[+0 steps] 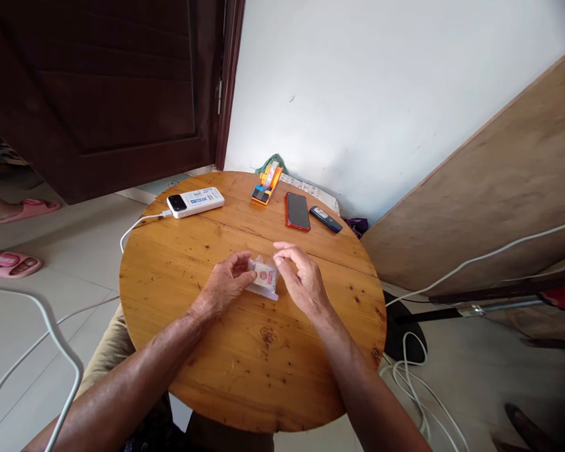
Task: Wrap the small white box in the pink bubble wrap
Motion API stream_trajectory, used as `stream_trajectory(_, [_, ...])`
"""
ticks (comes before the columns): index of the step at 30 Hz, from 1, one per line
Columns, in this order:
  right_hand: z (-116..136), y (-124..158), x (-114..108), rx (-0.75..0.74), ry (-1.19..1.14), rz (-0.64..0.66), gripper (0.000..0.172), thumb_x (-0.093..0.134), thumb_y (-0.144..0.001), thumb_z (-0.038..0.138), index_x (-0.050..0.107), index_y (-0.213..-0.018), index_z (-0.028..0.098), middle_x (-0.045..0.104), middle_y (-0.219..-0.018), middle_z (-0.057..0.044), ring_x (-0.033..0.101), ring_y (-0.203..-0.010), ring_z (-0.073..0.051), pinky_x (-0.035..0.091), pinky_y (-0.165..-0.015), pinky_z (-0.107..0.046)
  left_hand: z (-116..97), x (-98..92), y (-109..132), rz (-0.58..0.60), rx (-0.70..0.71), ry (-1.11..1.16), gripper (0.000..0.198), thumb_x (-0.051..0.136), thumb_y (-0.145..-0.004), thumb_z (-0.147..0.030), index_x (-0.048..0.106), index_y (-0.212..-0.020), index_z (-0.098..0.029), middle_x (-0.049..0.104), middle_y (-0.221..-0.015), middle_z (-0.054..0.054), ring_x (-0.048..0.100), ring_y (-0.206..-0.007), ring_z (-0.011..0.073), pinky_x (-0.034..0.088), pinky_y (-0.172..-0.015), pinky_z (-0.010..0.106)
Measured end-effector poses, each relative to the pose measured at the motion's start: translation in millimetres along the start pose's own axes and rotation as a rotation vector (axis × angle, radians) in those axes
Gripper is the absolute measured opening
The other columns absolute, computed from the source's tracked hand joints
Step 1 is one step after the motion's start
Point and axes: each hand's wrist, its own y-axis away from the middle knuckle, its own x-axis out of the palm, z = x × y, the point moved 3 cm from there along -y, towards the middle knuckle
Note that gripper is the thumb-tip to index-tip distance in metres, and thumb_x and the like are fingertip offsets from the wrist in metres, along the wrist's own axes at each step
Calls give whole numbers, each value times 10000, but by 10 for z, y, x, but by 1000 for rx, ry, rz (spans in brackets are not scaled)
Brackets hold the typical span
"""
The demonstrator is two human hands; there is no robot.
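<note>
A small clear plastic packet [265, 277], with a pale item and red print inside, lies on the round wooden table [183, 276]. My left hand [228, 279] grips its left side, the thumb resting on top and the fingers curled behind. At the packet's upper right corner, my right hand [299, 273] has thumb and forefinger pinched together on what looks like the edge of the clear plastic. The exact grip there is too small to make out.
Toward the back of the table are a white power bank [200, 202] with a cable, an orange tape dispenser [267, 183], a red-edged phone [297, 211] and a dark handheld device [326, 219]. A person's feet in pink sandals [16, 263] are at left; loose cables [414, 370] lie at right.
</note>
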Motion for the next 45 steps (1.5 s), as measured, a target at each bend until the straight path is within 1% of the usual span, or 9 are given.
stream_trajectory(8, [-311,-220,85,179,-162,64,219,553,-886,390,636,-809,202,681,-1191,-112,642,-1037,-240,498,-859,-363,17,-1,-25,56,41,-79,575,783,-651,-232,593,-1183,-125,700,-1119,129,658,-1088,256,493,-1029,463])
stream_trajectory(11, [-453,-226,182,295,-313,46,259,569,-873,449,654,-861,204,729,-964,-69,663,-899,-214,507,-817,-345,17,6,-24,92,46,-68,564,777,-651,-222,596,-1178,-132,700,-1132,124,666,-1079,257,509,-1012,459])
stream_trajectory(15, [-598,-218,284,459,-426,-19,315,626,-816,518,650,-826,204,665,-674,-6,614,-628,-168,494,-595,-283,12,20,-14,107,49,-65,550,743,-666,-183,588,-1192,-138,703,-1159,122,669,-1091,245,518,-1006,432])
stream_trajectory(18, [-650,-221,302,495,-481,-69,377,642,-781,582,629,-808,206,687,-713,-15,627,-597,-158,461,-513,-254,14,27,-12,112,46,-57,557,729,-671,-164,579,-1207,-134,709,-1153,122,672,-1091,241,521,-1006,425])
stream_trajectory(21, [-676,-207,262,525,-560,-98,461,654,-760,633,608,-941,212,718,-799,-26,663,-616,-163,438,-488,-238,21,29,-17,114,45,-56,564,727,-666,-153,577,-1210,-133,706,-1155,123,671,-1090,241,520,-1005,428])
stream_trajectory(25, [-668,-136,155,592,-586,18,590,729,-716,595,574,-1134,208,728,-800,-32,668,-642,-176,422,-481,-237,36,21,-26,100,47,-69,587,735,-657,-162,575,-1220,-128,689,-1181,138,665,-1092,245,518,-1002,432])
stream_trajectory(30, [-617,-53,77,600,-464,117,598,737,-738,506,571,-1232,213,695,-726,-3,622,-637,-173,392,-476,-249,52,21,-27,116,59,-74,605,740,-666,-188,570,-1245,-136,690,-1164,130,662,-1089,245,520,-990,426])
stream_trajectory(38, [-558,-68,248,470,-459,137,521,751,-719,378,590,-1184,206,693,-748,9,624,-683,-173,457,-647,-299,1,35,21,156,81,-141,681,747,-680,-237,533,-1319,-136,672,-1203,141,666,-1070,254,529,-965,426])
stream_trajectory(45, [-452,-81,212,404,-533,-14,445,744,-743,377,622,-1143,224,689,-768,7,597,-645,-160,465,-618,-296,-111,33,86,150,99,-103,680,756,-687,-310,543,-1315,-160,645,-1204,125,641,-1058,257,532,-883,382])
